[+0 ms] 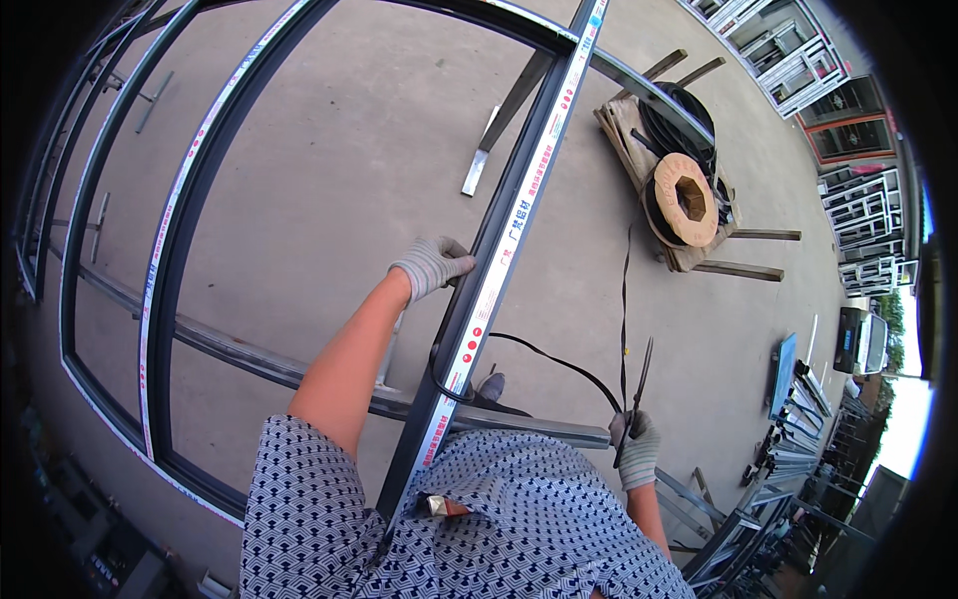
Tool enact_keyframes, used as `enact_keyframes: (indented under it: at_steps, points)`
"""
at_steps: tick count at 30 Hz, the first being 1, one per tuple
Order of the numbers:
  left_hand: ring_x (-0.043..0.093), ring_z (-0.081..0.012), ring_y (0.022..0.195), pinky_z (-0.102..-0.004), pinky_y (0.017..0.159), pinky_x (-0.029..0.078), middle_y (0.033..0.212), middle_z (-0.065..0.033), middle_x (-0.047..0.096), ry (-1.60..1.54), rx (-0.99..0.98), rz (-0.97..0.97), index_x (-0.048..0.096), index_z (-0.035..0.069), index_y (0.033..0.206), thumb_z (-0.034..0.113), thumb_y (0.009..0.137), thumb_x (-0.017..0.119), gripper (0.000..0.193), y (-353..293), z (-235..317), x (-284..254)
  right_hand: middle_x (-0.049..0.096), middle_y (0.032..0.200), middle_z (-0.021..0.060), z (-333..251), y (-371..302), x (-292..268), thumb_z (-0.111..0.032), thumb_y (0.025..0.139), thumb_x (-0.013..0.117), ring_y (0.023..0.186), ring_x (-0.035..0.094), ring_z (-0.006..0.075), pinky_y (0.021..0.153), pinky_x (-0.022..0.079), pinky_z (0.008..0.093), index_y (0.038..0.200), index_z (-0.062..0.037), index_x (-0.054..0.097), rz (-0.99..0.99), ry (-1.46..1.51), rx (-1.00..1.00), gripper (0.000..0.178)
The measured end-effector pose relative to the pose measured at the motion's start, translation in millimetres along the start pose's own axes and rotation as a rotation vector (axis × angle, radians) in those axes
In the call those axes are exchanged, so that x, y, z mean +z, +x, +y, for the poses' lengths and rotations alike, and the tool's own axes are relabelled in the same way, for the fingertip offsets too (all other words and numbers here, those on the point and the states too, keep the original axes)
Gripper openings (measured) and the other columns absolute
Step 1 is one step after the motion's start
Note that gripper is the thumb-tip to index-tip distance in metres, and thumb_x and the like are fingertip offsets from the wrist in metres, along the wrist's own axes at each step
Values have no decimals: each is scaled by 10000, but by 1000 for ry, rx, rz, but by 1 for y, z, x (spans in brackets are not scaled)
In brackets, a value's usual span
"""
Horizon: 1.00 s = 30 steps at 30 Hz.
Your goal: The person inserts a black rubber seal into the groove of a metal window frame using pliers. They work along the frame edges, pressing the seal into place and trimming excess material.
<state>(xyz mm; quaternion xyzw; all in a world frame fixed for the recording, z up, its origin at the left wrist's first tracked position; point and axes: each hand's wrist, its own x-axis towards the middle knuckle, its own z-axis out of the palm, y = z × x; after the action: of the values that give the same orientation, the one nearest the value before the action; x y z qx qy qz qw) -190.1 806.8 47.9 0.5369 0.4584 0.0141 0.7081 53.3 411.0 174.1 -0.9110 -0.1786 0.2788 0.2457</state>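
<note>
A: Where was your black rubber strip?

B: It hung in a curve between the black window frame and your right hand. Part of it made a loop round the frame's edge, close to your body.

A: What were your hands doing?

B: Your right hand was closed round the strip, and a long thin dark tool stuck up from it. I could not tell if that was scissors. Your left hand was curled, with its fingertips on the frame's edge. I could not tell if they pinched any strip there.

A: What lay around that?

B: Your frame lay across a metal rail. Your shoe showed on the ground below. Farther off, to your right, sat a cardboard spool, with a black coil beside it.

A: What could have gone wrong for you?

B: The strip could have got stretched or yanked loose if you trod on its low part. It could have gone in twisted if the loop had a kink. The tool's tip could have scratched the frame if you swung that hand across. A hard push might have made the frame slide on the rail.
</note>
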Motion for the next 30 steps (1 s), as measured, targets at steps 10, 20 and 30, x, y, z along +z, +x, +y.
enact_keyframes:
  at_steps: [10, 20, 30]
  points:
    - [680, -196, 746, -326, 686, 546, 905, -119, 731, -21, 49, 155, 720, -20, 1093, 373, 885, 728, 444, 176, 68, -44, 635, 728, 22, -11, 15, 35, -102, 887, 681, 607, 571, 81, 548, 454, 237, 893, -39, 605, -14, 44, -13, 99]
    - [715, -219, 841, -334, 796, 569, 1018, -162, 733, 54, 48, 188, 670, -71, 1191, 311, 962, 664, 445, 136, -73, 53, 577, 680, 0, 101, 26, 55, -91, 914, 693, 625, 514, 57, 568, 428, 236, 866, -25, 596, -29, 73, -12, 127]
    - [695, -245, 950, -342, 902, 527, 1039, -184, 731, 131, -35, 82, 669, -72, 1189, 284, 969, 654, 419, -90, -298, 241, 556, 687, -20, 316, -59, 19, -94, 914, 685, 634, 503, 55, 568, 414, 241, 863, -42, 593, -28, 54, -92, 117]
